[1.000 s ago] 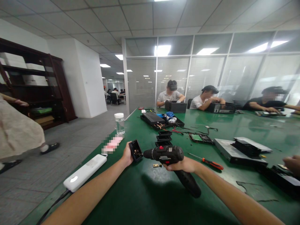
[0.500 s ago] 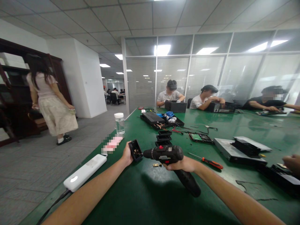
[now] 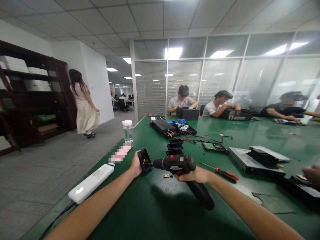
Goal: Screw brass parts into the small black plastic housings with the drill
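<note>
My left hand point(image 3: 136, 164) grips a small black rectangular housing point(image 3: 144, 159) by its left side, tilted so its open face looks toward the drill. Brass-coloured bits show inside it. My right hand point(image 3: 193, 175) is wrapped round a black and red cordless drill point(image 3: 177, 164), held level and pointing left. The drill's bit reaches into the housing; its very tip is hidden. On the table below the chuck lies a small brass-coloured piece point(image 3: 166, 176) with a dark bit beside it. Behind the drill, several similar black frames point(image 3: 175, 146) sit in a row.
A white power strip point(image 3: 91, 183) and a lidded clear jar point(image 3: 128, 131) line the left table edge. To the right lie an orange-handled screwdriver point(image 3: 226, 174), a circuit board point(image 3: 214, 147) and a silver drive point(image 3: 255, 161). A co-worker's hand point(image 3: 311, 174) appears at far right.
A person in the background has walked to the right, away from the shelves. My hands, the drill and the black housing have hardly moved.
</note>
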The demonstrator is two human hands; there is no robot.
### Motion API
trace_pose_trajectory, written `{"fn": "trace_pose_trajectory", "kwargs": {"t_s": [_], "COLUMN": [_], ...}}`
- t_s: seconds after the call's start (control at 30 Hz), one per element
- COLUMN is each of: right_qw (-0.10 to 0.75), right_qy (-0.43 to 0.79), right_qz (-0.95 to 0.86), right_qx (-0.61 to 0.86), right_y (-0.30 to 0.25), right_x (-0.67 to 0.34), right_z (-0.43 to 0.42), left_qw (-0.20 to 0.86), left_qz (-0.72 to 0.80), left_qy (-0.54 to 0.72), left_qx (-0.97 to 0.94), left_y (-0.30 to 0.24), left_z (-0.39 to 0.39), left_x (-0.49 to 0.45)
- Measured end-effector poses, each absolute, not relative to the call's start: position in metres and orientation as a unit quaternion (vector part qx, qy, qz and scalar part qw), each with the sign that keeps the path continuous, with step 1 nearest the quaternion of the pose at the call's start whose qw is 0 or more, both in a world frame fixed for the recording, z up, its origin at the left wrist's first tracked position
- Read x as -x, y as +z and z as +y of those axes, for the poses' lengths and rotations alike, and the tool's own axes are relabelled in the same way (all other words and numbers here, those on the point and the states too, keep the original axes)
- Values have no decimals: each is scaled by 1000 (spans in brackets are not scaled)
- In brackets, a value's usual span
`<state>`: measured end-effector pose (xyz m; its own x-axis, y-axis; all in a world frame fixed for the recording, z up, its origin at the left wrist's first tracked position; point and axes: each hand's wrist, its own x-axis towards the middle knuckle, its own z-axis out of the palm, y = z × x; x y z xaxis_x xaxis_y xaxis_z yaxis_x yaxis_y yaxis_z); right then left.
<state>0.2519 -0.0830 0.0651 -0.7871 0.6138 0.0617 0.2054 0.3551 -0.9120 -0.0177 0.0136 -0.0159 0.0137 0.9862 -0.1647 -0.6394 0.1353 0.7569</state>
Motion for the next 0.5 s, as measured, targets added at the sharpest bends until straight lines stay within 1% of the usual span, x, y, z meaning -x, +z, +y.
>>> {"fn": "trace_pose_trajectory", "kwargs": {"t_s": [0.5], "right_qw": [204], "right_qy": [518], "right_qz": [-795], "right_qx": [241], "right_y": [63], "right_x": [-254], "right_z": [-81], "left_qw": [665], "left_qz": [357], "left_qy": [612], "left_qx": [-236], "left_y": [-10], "left_z": [9], "left_x": [16]}}
